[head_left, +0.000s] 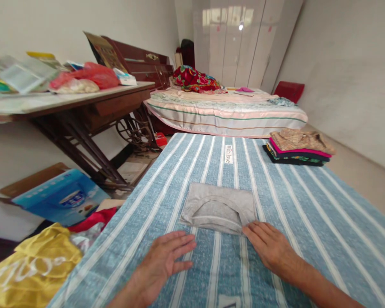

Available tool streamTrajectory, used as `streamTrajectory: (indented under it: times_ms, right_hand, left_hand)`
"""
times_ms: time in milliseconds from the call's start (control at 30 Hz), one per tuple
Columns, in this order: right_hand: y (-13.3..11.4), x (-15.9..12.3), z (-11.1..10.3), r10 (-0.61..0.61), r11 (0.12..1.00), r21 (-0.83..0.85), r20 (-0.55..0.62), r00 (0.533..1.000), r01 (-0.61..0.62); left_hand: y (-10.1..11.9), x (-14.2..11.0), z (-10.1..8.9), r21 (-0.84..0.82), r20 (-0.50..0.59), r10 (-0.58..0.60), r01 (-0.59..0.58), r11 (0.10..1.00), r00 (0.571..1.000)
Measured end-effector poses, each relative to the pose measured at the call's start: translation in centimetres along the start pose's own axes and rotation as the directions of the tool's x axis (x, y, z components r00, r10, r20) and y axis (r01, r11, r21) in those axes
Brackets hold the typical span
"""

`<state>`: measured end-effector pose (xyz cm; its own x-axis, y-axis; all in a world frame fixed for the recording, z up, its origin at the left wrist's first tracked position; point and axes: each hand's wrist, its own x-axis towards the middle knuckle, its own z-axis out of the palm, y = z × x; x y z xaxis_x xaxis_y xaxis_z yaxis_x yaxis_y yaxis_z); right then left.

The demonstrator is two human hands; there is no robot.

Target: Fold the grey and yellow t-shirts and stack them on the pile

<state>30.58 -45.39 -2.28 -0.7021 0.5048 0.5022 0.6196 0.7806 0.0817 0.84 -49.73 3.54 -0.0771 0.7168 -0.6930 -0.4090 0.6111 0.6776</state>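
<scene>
A grey T-shirt (221, 194), folded into a flat rectangle with its curved neckline facing me, lies on the blue-and-white striped bedspread (154, 239). My right hand (272, 248) is at the shirt's near right corner, its fingers close together and closed on the fabric edge; the thumb is hidden. Just short of the near left corner, my left hand (163, 261) hovers over the bedspread, fingers apart and holding nothing.
A stack of folded clothes (300, 147) sits at the far right of the striped surface. On the left are a yellow garment (35, 265), a blue box (64, 196) and a treadle sewing table (109, 100) bearing bags. Behind stands another bed (218, 113).
</scene>
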Motion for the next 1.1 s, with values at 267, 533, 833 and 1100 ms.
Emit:
streamTrajectory:
  times_ms: [267, 533, 833, 1100]
  right_hand:
    - [1.4, 10.1, -2.1, 0.001, 0.989, 0.145, 0.198, 0.98, -0.031]
    - [-2.9, 23.9, 2.9, -0.399, 0.917, 0.245, 0.604, 0.69, 0.315]
    - [-5.3, 25.6, 5.0, -0.474, 0.868, 0.283, 0.718, 0.51, 0.408]
    - [-4.8, 26.3, 5.8, -0.478, 0.876, 0.359, 0.74, 0.474, 0.322]
  left_hand:
    - [-3.4, -0.4, 4.7, -0.25, 0.195, -0.119, 0.166, 0.954, 0.974]
    - [-4.5, -0.2, 7.0, -0.247, 0.169, -0.103, 0.144, 0.958, 0.98]
    - [-5.0, 0.4, 7.2, -0.317, 0.175, -0.114, 0.166, 0.934, 0.978]
    - [-5.5, 1.0, 7.7, -0.336, 0.178, -0.113, 0.168, 0.927, 0.978]
